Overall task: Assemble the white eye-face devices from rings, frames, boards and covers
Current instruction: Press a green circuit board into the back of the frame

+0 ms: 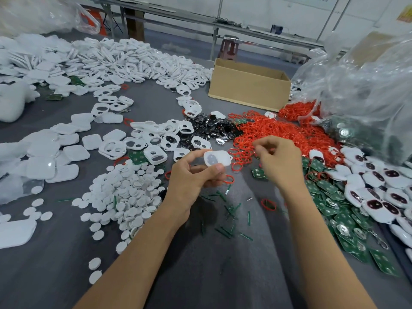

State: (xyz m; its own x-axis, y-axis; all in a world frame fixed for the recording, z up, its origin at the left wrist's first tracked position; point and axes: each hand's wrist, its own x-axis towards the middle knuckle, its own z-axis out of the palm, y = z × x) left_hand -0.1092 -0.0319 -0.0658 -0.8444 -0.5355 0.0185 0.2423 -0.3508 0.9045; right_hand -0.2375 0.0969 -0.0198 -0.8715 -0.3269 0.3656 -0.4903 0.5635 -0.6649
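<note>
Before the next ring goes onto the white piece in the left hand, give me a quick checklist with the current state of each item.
1. Left hand grips the white piece firmly: ok, pinched between thumb and fingers.
2. Correct side of the white piece faces up: cannot tell, only grey patches show.
3. Spare red ring by the left hand's lower fingers: ok.
4. Right hand has a ring pinched: cannot tell, its fingers are curled and blurred.
5. Ring pile close to the right hand: ok.
6. Green boards stocked at the right: ok.
</note>
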